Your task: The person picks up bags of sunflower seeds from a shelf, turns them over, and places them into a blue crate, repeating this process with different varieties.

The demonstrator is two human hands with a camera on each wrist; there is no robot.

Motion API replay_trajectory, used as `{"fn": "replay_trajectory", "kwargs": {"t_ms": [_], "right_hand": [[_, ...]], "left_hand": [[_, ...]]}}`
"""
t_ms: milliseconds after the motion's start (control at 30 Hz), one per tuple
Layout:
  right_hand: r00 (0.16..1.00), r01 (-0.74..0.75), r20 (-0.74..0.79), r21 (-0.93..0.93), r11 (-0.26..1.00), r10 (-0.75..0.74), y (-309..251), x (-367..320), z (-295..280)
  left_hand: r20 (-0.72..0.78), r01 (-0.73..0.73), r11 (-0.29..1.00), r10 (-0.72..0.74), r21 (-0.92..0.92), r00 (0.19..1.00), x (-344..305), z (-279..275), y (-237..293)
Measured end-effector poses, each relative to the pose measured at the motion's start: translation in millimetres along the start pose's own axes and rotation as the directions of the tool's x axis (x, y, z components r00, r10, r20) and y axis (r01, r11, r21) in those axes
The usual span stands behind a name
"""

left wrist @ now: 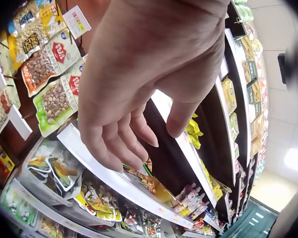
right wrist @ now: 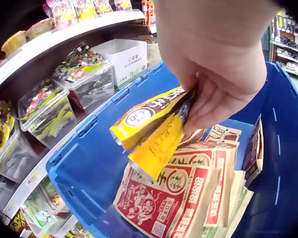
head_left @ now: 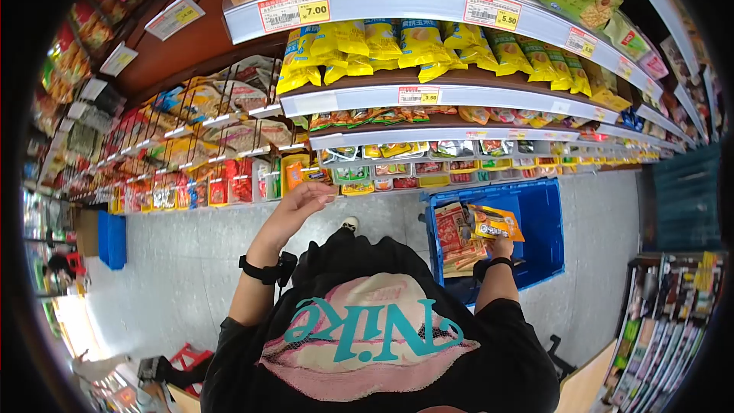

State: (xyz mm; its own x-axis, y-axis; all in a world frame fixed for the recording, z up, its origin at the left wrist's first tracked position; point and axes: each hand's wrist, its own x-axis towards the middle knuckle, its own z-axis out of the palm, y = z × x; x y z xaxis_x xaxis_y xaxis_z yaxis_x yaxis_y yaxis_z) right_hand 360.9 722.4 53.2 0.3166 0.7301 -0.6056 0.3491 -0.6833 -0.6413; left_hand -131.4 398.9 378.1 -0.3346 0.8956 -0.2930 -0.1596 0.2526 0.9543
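Note:
In the right wrist view my right hand [right wrist: 216,94] pinches a folded yellow and brown snack packet [right wrist: 154,131] over a blue crate [right wrist: 84,183]. Below the packet, red and tan paper packets [right wrist: 164,198] lie stacked in the crate. The head view shows my right hand [head_left: 501,247] at the crate with the orange-yellow packet [head_left: 495,223]. My left hand [head_left: 307,200] is raised in front of the lower shelves, holding nothing. Its fingers hang relaxed and bent in the left wrist view, with hanging nut packets [left wrist: 54,101] off to one side.
Yellow snack bags [head_left: 367,42] fill a shelf ahead, above a price rail [head_left: 359,99]. Clear bins [right wrist: 49,114] of packets stand beside the crate. Another blue crate [head_left: 112,239] is on the floor at the left; a magazine-like rack [head_left: 665,336] stands at the right.

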Motion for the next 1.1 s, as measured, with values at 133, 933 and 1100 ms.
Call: {"fn": "replay_trajectory", "kwargs": {"t_ms": [133,933,1100], "right_hand": [[0.988,-0.138,0.098,0.211,0.968,0.119,-25.7,11.2,-2.3],[0.952,0.185,-0.033,-0.733,0.655,-0.305,-35.5,-20.1,-37.7],[0.832,0.329,-0.093,-0.71,0.623,-0.547,-16.8,16.4,-58.2]], "left_hand": [[-0.11,0.043,0.999,-0.045,-0.026,0.993,-19.2,27.5,-0.6],[-0.103,0.146,0.986,-0.138,0.085,0.985,-2.6,92.7,18.0],[-0.078,0.161,0.98,-0.153,0.113,0.985,6.0,97.9,22.1]]}}
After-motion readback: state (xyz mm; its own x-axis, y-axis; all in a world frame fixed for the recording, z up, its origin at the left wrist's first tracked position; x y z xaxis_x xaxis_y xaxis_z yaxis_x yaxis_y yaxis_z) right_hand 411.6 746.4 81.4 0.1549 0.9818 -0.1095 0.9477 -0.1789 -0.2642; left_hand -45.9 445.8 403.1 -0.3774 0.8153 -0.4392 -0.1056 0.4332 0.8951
